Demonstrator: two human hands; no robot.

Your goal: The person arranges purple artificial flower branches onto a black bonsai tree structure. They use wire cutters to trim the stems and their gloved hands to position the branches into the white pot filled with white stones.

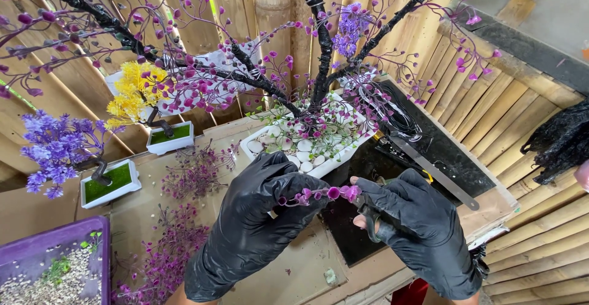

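Head view | both gloved hands [334,219] pinch purple sprig [319,194] — right hand [417,225] also grips half-hidden tool [368,216]

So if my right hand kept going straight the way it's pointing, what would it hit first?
The right hand points left, so it would likely meet the purple flower sprig first, then the left hand holding it; depth is unclear.

No packages, labels, signs or screens anywhere on the cluttered craft table.

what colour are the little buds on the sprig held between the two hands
Purple-magenta buds on the sprig, held between the black-gloved left hand and right hand; seen in the head view.
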